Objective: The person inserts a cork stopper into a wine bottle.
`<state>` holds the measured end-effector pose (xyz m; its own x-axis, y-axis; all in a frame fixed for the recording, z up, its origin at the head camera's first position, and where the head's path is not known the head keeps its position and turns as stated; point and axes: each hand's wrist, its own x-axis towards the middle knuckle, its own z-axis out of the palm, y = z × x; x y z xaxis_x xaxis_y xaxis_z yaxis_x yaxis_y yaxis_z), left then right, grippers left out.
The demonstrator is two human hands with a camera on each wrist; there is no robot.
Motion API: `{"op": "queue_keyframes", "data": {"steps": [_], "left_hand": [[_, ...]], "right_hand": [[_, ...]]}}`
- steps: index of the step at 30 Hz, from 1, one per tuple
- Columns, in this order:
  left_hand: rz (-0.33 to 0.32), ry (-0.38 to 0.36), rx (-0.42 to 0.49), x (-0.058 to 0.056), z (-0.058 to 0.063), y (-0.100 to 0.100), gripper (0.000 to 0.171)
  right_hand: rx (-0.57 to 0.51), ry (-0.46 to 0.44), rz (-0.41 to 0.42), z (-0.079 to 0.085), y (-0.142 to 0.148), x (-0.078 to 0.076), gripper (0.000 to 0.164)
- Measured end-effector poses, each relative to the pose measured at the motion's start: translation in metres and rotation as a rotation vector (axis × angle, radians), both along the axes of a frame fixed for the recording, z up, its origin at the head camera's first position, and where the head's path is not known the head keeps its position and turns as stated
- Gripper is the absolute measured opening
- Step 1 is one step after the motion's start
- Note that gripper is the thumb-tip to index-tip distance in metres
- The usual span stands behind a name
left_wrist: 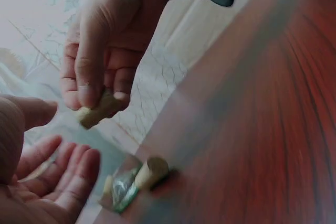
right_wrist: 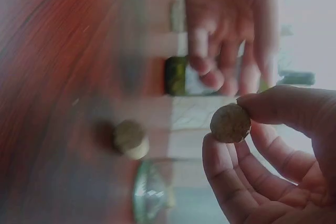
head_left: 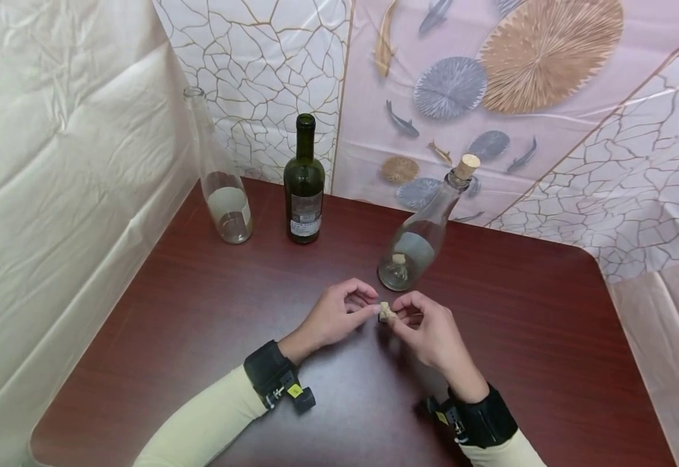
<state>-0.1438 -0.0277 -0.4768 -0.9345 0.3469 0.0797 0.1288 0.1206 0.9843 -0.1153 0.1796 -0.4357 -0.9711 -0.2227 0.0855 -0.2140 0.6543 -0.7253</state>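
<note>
My right hand [head_left: 429,331] pinches a cork [left_wrist: 97,111] between thumb and fingers, a little above the table. In the right wrist view, a round end of that cork [right_wrist: 231,123] faces the camera. My left hand [head_left: 339,311] is held just left of it, fingers parted and loosely bent; in the left wrist view they are apart from the cork. A second cork [right_wrist: 130,137] stands on the table near the base of a clear bottle [head_left: 415,250]. That bottle has a cork [head_left: 467,166] in its mouth and a smaller-looking cork [head_left: 399,259] inside near the bottom.
A dark green bottle [head_left: 305,181] stands upright behind my left hand. Farther left is an uncorked clear bottle [head_left: 222,181] with a pale label. Patterned cloth [head_left: 275,84] hangs behind the dark red table [head_left: 199,324], and a plain cream sheet [head_left: 53,227] hangs on the left.
</note>
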Motion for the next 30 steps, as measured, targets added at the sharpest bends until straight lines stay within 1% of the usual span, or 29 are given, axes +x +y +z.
{"op": "queue_keyframes", "data": {"steps": [3, 5, 9, 12, 14, 17, 20, 22, 24, 25, 27, 30], "left_hand": [[-0.058, -0.095, 0.013, -0.001, 0.004, 0.004, 0.026], [-0.096, -0.143, 0.038, -0.001, 0.007, 0.004, 0.025], [-0.141, -0.191, 0.081, 0.001, 0.011, 0.005, 0.021], [-0.149, -0.192, 0.097, 0.002, 0.011, 0.005, 0.021], [-0.142, -0.183, 0.100, 0.003, 0.012, 0.004, 0.021], [-0.117, -0.147, 0.103, 0.004, 0.014, 0.003, 0.020], [-0.078, -0.092, 0.106, 0.005, 0.017, 0.000, 0.019], [-0.054, -0.057, 0.112, 0.006, 0.020, -0.001, 0.019], [-0.033, -0.019, 0.115, 0.008, 0.023, -0.002, 0.018], [-0.024, 0.000, 0.112, 0.009, 0.024, -0.002, 0.018], [-0.012, 0.045, 0.112, 0.011, 0.027, -0.003, 0.018], [-0.003, 0.138, 0.115, 0.013, 0.029, -0.002, 0.019]], "right_hand": [[-0.031, 0.036, 0.038, 0.008, -0.005, 0.008, 0.020], [-0.035, 0.056, 0.053, 0.010, -0.007, 0.011, 0.022], [-0.042, 0.072, 0.052, 0.011, -0.009, 0.014, 0.025], [-0.048, 0.076, 0.051, 0.010, -0.008, 0.015, 0.025], [-0.046, 0.083, 0.052, 0.011, -0.007, 0.015, 0.025], [-0.047, 0.100, 0.047, 0.013, -0.005, 0.015, 0.028], [-0.070, 0.109, 0.033, 0.016, -0.002, 0.016, 0.036], [-0.124, 0.095, 0.023, 0.018, -0.001, 0.017, 0.038], [-0.221, 0.048, 0.008, 0.019, 0.001, 0.017, 0.038], [-0.285, 0.006, -0.003, 0.019, 0.001, 0.017, 0.038], [-0.449, -0.097, -0.026, 0.019, 0.002, 0.016, 0.036], [-0.715, -0.284, -0.067, 0.019, 0.004, 0.013, 0.033]]}}
